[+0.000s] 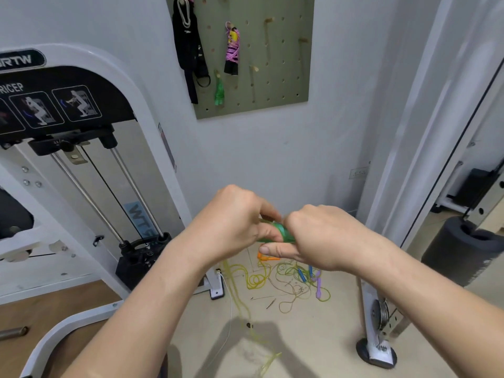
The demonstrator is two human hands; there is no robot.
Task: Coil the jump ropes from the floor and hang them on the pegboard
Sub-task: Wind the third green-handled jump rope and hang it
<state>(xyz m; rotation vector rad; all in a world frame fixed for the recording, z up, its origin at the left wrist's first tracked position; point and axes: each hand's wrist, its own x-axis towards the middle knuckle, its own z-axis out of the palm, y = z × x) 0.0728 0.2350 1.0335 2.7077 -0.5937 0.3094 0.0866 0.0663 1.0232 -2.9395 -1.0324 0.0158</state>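
Both of my hands meet in front of me over the floor. My left hand (234, 222) and my right hand (316, 236) are closed on the green jump rope handles (278, 232), which have cord wound round them. A yellow-green cord (241, 301) trails down from them to the floor, blurred. More jump ropes (289, 279) lie tangled on the floor below, with orange, blue and purple handles. On the green pegboard (275, 85) hang a coiled pink rope (232, 50) and a coiled green rope (219, 91).
A white weight machine (90, 186) fills the left side. Black straps (188, 50) hang at the pegboard's left. A white frame post with a foot (376, 350) and a black foam roller (461, 246) stand at the right. Wooden pegs (268, 21) stick out of the board.
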